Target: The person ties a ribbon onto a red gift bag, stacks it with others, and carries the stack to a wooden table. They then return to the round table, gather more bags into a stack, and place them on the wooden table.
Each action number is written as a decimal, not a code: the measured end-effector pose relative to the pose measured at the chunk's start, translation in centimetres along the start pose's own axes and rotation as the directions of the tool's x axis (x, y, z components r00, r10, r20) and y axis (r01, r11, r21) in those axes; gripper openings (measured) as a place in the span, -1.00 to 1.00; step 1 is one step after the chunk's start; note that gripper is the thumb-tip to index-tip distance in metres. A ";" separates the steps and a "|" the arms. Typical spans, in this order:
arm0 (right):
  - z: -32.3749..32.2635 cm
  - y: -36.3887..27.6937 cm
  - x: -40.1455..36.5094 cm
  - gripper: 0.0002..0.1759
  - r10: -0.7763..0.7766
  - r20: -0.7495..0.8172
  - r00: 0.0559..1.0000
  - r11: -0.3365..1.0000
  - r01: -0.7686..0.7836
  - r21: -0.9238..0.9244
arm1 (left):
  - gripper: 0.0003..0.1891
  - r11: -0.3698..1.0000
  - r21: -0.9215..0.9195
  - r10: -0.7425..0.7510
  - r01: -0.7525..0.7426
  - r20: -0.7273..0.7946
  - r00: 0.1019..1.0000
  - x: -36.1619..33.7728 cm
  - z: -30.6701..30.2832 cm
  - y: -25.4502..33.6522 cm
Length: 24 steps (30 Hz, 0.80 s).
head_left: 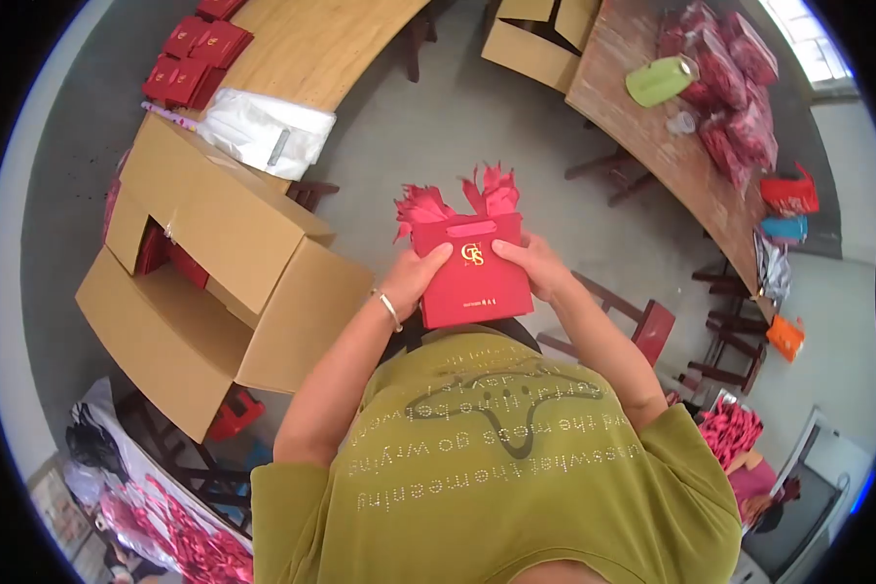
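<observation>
Upright in front of the green shirt are red paper bags (474, 282) with gold lettering and a pink ribbon handle on the front one. Red ribbon ends stick out above the top edge on both sides. My left hand (425, 268) grips the left side, thumb on the front face. On the right side my right hand (530, 261) does the same. The other fingers of both hands are hidden behind the bags. Left of my hands stands an open cardboard box (219, 219) with red items (185, 265) inside.
Stacked red bags (180, 83) and white plastic (263, 131) lie on the upper left table (311, 44). The right table (633, 117) bears pink bundles (730, 78) and a green bottle (660, 82). Another box (530, 54) stands at the top. Stools (652, 326) are nearby.
</observation>
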State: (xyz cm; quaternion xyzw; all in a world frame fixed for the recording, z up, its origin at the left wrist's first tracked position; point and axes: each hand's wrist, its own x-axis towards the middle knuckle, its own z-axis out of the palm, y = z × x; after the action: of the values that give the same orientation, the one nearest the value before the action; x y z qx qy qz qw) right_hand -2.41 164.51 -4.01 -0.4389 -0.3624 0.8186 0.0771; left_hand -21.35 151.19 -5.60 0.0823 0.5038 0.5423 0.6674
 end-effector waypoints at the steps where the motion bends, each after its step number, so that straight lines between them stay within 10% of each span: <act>1: -0.5 -1.5 -0.2 -0.30 0.014 0.013 1.000 1.000 -0.014 -0.007 | -0.61 0.999 0.019 0.049 -0.049 -0.009 0.999 -0.4 1.6 1.1; 11: 0.3 -10.0 4.6 -0.44 -0.012 -0.054 0.998 0.997 0.016 0.081 | -0.40 0.981 -0.177 0.013 -0.078 -0.344 0.939 5.9 6.4 7.6; 22: 4.3 -23.9 22.0 -0.48 0.060 -0.105 0.993 0.993 -0.069 -0.090 | -0.52 0.974 -0.066 0.176 -0.215 -0.373 0.911 22.0 -1.0 21.0; 24: 5.0 -24.8 26.6 -0.47 0.178 -0.233 0.956 0.955 -0.225 -0.193 | -0.48 0.983 0.033 -0.147 0.183 -0.464 0.874 24.2 -4.3 23.8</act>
State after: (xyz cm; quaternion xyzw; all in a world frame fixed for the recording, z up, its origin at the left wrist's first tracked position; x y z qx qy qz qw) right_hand -27.12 191.71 -3.44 -0.5645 -0.3927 0.7259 -0.0172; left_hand -42.18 178.31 -6.13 -0.0660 0.6726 0.4680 0.5694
